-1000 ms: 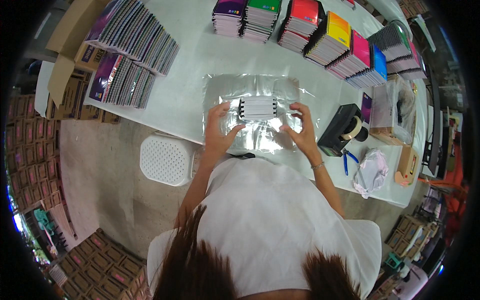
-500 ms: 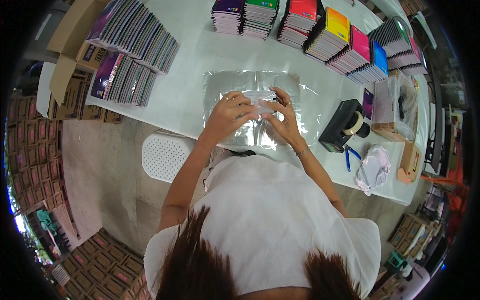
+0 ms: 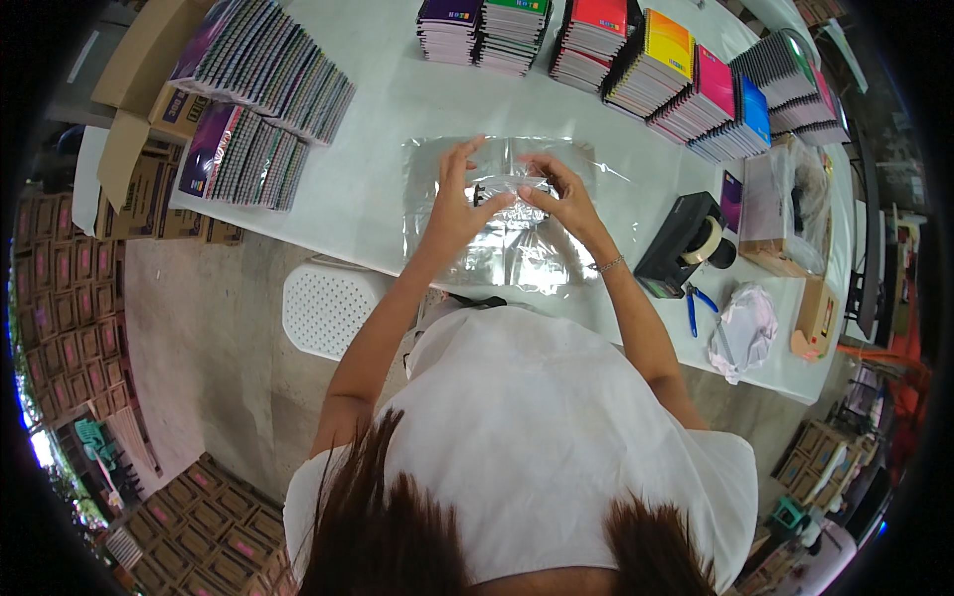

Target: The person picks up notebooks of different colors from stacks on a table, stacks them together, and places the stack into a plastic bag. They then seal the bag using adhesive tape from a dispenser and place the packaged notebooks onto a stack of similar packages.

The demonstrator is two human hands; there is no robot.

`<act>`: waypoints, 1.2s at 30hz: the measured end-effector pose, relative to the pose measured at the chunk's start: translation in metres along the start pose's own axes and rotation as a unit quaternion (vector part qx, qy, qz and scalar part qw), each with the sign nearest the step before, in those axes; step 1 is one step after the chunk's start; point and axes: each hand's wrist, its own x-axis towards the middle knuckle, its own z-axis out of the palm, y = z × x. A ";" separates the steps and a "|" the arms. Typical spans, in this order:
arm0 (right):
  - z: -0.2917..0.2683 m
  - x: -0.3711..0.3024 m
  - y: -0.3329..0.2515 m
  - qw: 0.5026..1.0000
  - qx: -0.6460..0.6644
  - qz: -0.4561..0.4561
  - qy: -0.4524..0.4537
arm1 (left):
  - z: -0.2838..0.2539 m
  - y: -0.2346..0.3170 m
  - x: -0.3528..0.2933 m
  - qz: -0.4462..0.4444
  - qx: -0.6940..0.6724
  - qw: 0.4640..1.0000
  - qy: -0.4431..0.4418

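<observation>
A small clear plastic bag (image 3: 523, 186) with a pale, shiny edge is between my hands, above a larger clear plastic sheet (image 3: 427, 159) on the white table. My right hand (image 3: 561, 194) pinches the bag's right side, its thumb meeting the bag below the curled fingers. My left hand (image 3: 459, 202) has its fingers stretched up and apart, with the thumb reaching across to touch the bag. Small dark marks show at both ends of the bag; what they are, glare and fingers keep me from telling. Under my hands the sheet reflects brightly.
Shrink-wrapped spiral notebooks (image 3: 263, 74) stand at left beside open cartons (image 3: 134, 149). Colourful notebook stacks (image 3: 661, 60) line the far edge. To the right are a black tape dispenser (image 3: 681, 243), blue-handled pliers (image 3: 696, 308), crumpled plastic (image 3: 743, 333) and a carton (image 3: 780, 214). A white stool (image 3: 328, 310) stands below.
My left hand's fingers have lifted and straightened away from the small bag, while its thumb stays against it. My right hand has shifted slightly, its fingers curling more over the bag.
</observation>
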 end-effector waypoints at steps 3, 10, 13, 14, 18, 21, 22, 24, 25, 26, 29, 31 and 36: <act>-0.005 0.003 0.003 0.997 -0.034 -0.049 -0.039 | -0.007 -0.020 0.006 -0.075 -0.119 0.982 -0.126; 0.001 -0.012 0.006 0.999 -0.005 -0.032 -0.016 | -0.003 -0.035 -0.001 -0.041 -0.121 0.986 -0.109; 0.005 -0.020 -0.014 0.995 -0.080 -0.051 -0.022 | -0.003 -0.023 0.000 -0.015 -0.080 0.992 -0.101; 0.006 -0.023 -0.020 0.995 -0.090 -0.044 -0.018 | -0.003 -0.016 0.002 -0.008 -0.063 0.993 -0.104; 0.011 -0.029 -0.019 0.994 -0.097 -0.054 0.014 | -0.007 -0.007 0.009 0.069 0.084 0.984 -0.144; 0.018 -0.039 -0.007 0.957 -0.233 -0.150 0.085 | -0.010 -0.005 0.006 0.195 0.204 0.947 -0.153; 0.022 -0.042 -0.003 0.946 -0.251 -0.170 0.111 | -0.012 -0.001 0.003 0.215 0.204 0.942 -0.154; 0.033 -0.046 0.000 0.920 -0.287 -0.207 0.168 | -0.014 0.007 -0.002 0.243 0.209 0.934 -0.161; 0.037 -0.048 0.006 0.908 -0.305 -0.219 0.186 | -0.016 0.010 -0.003 0.251 0.214 0.929 -0.166; 0.043 -0.049 0.010 0.896 -0.320 -0.232 0.203 | -0.019 0.012 -0.004 0.258 0.221 0.925 -0.170; 0.058 -0.053 0.020 0.864 -0.350 -0.254 0.258 | -0.023 -0.004 0.001 0.273 0.207 0.917 -0.206; 0.063 -0.056 0.029 0.851 -0.358 -0.256 0.286 | -0.022 -0.008 0.001 0.250 0.171 0.926 -0.226; 0.050 -0.072 0.018 0.831 -0.418 -0.222 0.292 | -0.021 -0.012 0.005 0.287 0.185 0.913 -0.225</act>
